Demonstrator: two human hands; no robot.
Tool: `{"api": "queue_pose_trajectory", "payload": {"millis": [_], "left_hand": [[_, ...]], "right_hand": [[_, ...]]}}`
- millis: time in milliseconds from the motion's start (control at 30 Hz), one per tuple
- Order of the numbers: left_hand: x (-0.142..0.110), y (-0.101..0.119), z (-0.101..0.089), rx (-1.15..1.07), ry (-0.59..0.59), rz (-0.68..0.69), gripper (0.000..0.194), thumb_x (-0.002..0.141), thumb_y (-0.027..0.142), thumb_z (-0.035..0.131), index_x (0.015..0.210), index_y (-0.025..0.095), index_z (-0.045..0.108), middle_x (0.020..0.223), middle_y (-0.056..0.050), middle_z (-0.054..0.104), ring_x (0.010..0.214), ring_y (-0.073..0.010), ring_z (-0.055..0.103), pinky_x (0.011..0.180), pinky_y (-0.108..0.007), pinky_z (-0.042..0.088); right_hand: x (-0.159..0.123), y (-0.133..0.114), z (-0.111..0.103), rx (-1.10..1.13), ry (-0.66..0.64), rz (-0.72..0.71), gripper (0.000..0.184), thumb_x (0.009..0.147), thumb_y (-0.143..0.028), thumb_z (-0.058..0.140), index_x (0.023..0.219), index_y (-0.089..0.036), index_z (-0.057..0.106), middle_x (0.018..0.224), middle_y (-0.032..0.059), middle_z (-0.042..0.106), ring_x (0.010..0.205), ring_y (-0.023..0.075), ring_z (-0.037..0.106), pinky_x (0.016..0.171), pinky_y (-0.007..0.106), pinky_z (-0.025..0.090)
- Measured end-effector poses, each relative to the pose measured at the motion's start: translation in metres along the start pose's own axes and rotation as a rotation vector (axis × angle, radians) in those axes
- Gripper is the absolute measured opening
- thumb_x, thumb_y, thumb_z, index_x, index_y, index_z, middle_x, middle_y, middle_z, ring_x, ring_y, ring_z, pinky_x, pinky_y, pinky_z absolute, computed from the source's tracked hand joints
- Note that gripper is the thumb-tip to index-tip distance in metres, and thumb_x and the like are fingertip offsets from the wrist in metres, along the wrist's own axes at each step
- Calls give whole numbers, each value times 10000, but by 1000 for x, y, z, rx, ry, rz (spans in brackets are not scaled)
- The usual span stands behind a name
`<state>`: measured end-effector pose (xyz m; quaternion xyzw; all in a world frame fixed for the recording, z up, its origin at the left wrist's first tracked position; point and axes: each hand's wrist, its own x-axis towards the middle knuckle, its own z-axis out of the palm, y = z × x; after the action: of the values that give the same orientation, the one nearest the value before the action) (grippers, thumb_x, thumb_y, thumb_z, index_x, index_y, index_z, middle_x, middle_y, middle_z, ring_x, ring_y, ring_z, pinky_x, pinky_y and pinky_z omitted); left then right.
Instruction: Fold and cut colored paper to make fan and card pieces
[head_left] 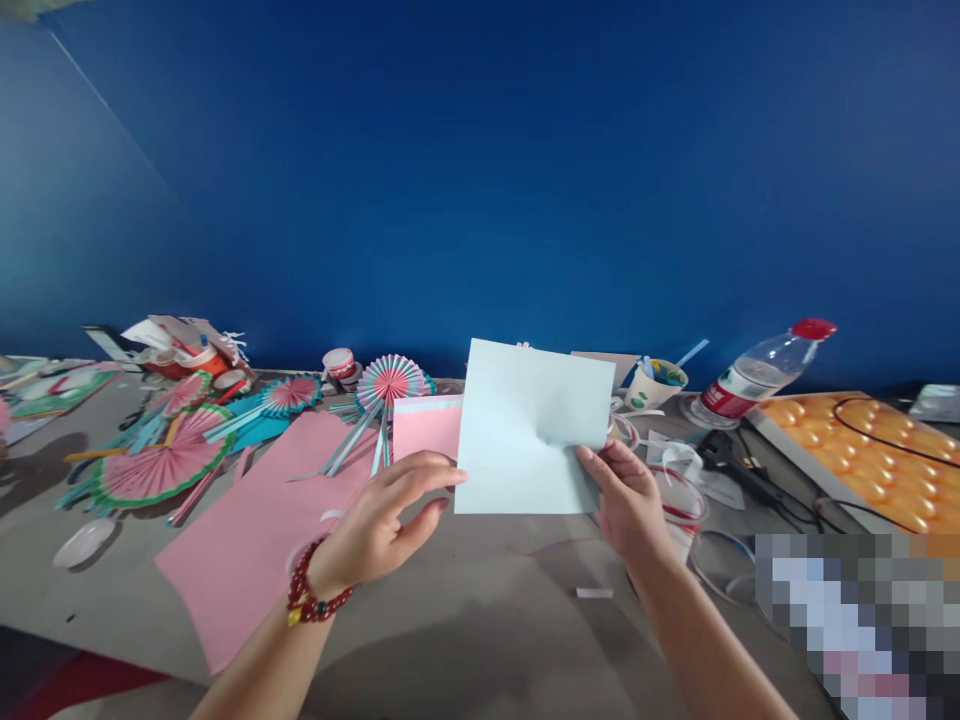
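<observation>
A pale blue sheet of paper [517, 430] stands nearly upright above the table, in front of me. My right hand [626, 490] pinches its lower right edge, thumb on the near face, and the paper dimples a little there. My left hand [382, 520], with a red bead bracelet [311, 590] on the wrist, is at the sheet's left edge. Its fingertips reach that edge, while the thumb is held apart below. Under and beyond the left hand lies a large pink sheet [247, 530]. A smaller pink paper [427, 425] shows partly behind the blue sheet.
Pleated paper fans [166, 460] and a pink rosette [391, 382] lie at the left and back. A paper cup [655, 385], a water bottle [754, 375], ribbon rolls [681, 495], black cables [731, 460] and an orange bubbled panel [862, 450] are on the right. Behind rises a blue wall [480, 180].
</observation>
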<state>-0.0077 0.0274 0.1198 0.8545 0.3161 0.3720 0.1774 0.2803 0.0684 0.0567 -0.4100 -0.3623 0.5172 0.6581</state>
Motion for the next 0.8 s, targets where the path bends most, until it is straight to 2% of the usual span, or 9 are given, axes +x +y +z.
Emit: {"api": "queue_pose_trajectory", "payload": {"millis": [133, 300, 433, 600, 800], "left_hand": [[-1, 4, 4, -29, 45, -12, 314, 891, 62, 550, 1154, 235, 563, 1091, -81, 634, 1064, -208, 606, 922, -339, 500], [3, 3, 8, -41, 86, -21, 225, 896, 66, 543, 1066, 211, 574, 1033, -76, 643, 1018, -201, 617, 888, -323, 496], [4, 1, 11, -55, 91, 11, 204, 897, 37, 522, 1012, 199, 567, 994, -68, 620, 956, -180, 612, 835, -306, 490], [1, 1, 13, -76, 92, 4, 193, 896, 19, 512, 960, 195, 557, 952, -50, 595, 916, -157, 596, 809, -284, 473], [-17, 1, 24, -111, 79, -114, 171, 908, 50, 522, 961, 208, 561, 952, -39, 622, 930, -156, 602, 840, -279, 467]], "right_hand": [[-1, 1, 1, 21, 6, -5, 221, 661, -357, 847, 798, -260, 705, 809, -26, 719, 740, 144, 642, 710, 252, 521], [-2, -1, 3, 28, 24, 8, 243, 642, -357, 855, 802, -247, 710, 816, -17, 727, 731, 148, 648, 686, 247, 521], [-2, -2, 2, 24, 15, -9, 259, 643, -364, 856, 819, -242, 711, 847, -24, 730, 762, 132, 652, 723, 228, 518], [-7, -4, 3, -30, 21, -3, 279, 646, -405, 846, 819, -236, 706, 820, -11, 731, 748, 147, 655, 699, 234, 524], [-29, -3, -13, -185, -42, 68, 376, 703, -470, 793, 948, -204, 691, 870, 46, 732, 746, 184, 659, 670, 271, 540]]}}
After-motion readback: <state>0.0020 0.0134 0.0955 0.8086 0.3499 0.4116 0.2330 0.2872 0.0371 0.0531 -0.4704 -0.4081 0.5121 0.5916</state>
